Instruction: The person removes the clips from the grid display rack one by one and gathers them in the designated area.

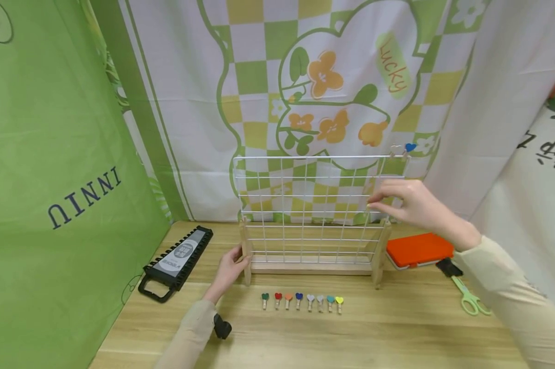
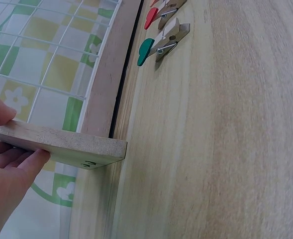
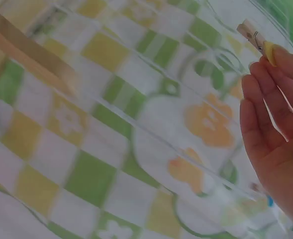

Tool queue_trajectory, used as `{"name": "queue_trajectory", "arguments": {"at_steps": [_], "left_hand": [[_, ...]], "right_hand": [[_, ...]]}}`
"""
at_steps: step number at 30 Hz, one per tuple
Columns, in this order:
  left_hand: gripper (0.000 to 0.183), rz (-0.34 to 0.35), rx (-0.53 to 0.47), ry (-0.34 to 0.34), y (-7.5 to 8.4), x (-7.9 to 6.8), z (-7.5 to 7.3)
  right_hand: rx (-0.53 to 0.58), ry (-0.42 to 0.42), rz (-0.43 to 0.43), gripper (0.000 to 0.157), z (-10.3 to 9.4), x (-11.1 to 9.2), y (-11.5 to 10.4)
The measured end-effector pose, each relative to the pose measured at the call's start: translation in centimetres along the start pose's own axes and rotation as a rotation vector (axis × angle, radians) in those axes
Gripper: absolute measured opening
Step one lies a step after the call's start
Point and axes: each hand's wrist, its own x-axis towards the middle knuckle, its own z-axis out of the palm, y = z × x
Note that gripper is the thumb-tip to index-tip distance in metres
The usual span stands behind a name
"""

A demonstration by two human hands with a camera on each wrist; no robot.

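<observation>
A small wooden clothespin (image 3: 251, 35) with a yellow decoration is pinched between the thumb and fingers of my right hand (image 1: 411, 202). That hand is raised at the right part of a white wire grid (image 1: 323, 211). My left hand (image 1: 229, 267) holds the left wooden leg (image 2: 71, 142) of the grid's stand, thumb on one side and fingers on the other. A blue heart clothespin (image 1: 410, 147) and a pale one (image 1: 395, 149) sit on the grid's top right edge. In front of the stand lies a row of several heart clothespins (image 1: 299, 299) in various colours.
On the left lies a black toothed rack (image 1: 178, 261) with a grey label. An orange case (image 1: 420, 249) and green-handled scissors (image 1: 471, 301) with a black cover are on the right. A patterned curtain (image 1: 176, 102) hangs behind the stand.
</observation>
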Motion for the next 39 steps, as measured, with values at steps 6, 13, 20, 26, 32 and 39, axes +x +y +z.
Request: {"name": "queue_trajectory", "arguments": {"at_steps": [6,13,20,26,32,39], "left_hand": [[0.056,0.001,0.006,0.010,0.0,0.1,0.1],[0.056,-0.001,-0.004,0.013,0.1,0.0,0.1],[0.055,0.003,-0.011,0.000,0.0,0.2,0.0],[0.056,0.006,-0.020,-0.007,-0.1,0.2,0.0],[0.056,0.005,-0.023,-0.006,-0.2,0.2,0.0],[0.056,-0.001,-0.021,-0.003,-0.1,0.2,0.0]], "right_hand": [[0.090,-0.132,0.090,0.012,5.2,-4.4,-0.1],[0.214,-0.290,0.181,0.006,10.6,-8.7,0.0],[0.314,-0.334,0.187,0.003,14.5,-12.2,0.4],[0.378,-0.374,0.248,0.004,16.4,-13.7,0.4],[0.432,-0.455,0.354,0.009,17.0,-14.1,0.5],[0.439,-0.454,0.362,0.010,17.5,-14.4,0.8]]}}
